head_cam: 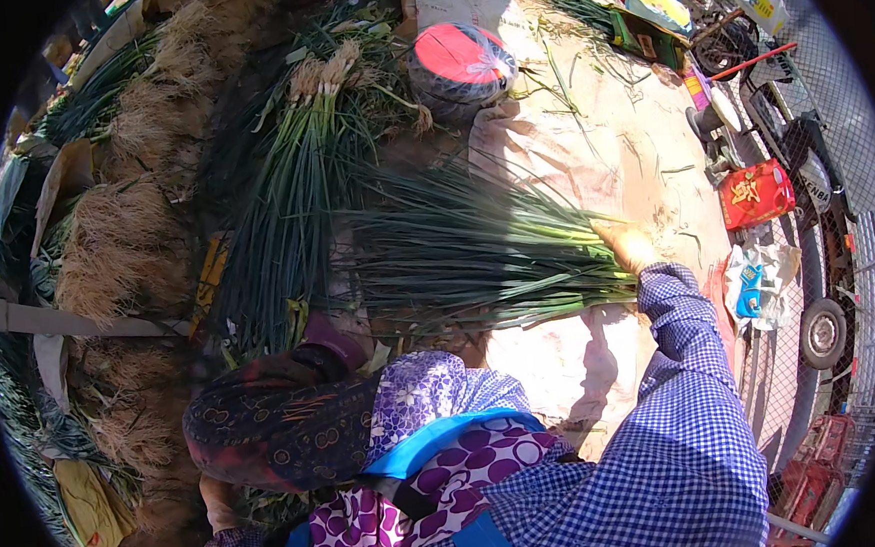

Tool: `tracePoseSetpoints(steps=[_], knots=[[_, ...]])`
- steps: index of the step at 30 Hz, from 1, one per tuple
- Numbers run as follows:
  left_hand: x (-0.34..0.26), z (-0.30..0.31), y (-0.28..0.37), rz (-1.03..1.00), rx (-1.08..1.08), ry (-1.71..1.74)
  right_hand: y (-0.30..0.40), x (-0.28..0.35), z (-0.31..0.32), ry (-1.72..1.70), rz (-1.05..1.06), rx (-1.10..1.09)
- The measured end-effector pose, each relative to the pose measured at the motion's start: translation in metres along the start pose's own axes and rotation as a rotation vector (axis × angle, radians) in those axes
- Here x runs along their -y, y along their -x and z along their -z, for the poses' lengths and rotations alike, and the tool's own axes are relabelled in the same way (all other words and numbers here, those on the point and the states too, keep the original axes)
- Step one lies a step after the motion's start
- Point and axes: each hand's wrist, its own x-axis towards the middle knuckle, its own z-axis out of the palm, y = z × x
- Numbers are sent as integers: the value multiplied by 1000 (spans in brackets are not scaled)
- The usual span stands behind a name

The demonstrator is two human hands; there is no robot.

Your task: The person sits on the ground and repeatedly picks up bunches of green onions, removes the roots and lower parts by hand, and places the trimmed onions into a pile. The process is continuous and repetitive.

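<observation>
A wide spread of scallions (473, 249) lies before me, its dark green leaves fanned to the left. At the pale stem end, on the right, my right hand (629, 247) grips the stalks. The roots there are hidden by the hand. My left hand (218, 503) is low at the left, beside my bent knee, its fingers mostly hidden behind the leg. Left of the spread, a second bunch of scallions (287, 155) lies with its pale, rooty ends pointing away from me. Its leaf tips meet those of the spread.
Bundled scallions with bushy roots (116, 244) line the left side. A round seat with a red top (458, 52), wrapped in plastic, stands ahead on pale sheeting (648, 155). To the right are a red bag (756, 194), crumpled packaging (761, 284) and a wheel (822, 333).
</observation>
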Motion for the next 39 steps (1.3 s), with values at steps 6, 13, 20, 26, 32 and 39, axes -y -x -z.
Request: tracePoseSetpoints(steps=[6, 13, 20, 26, 32, 39], knots=[[-4, 38, 24, 325, -25, 610, 5, -69, -70, 320, -220, 104], [19, 14, 48, 521, -76, 916, -5, -79, -121, 444, -513, 191], [1, 10, 41, 730, -34, 1115, -41, 54, -69, 35, -283, 197], [-25, 35, 58, 937, -107, 1688, -83, 98, -86, 345, -297, 279], [-14, 83, 54, 754, -265, 1851, -173, 213, 38, -73, 120, 211], [-29, 117, 63, 725, -455, 1881, -142, 582, 274, -1057, 815, 536]])
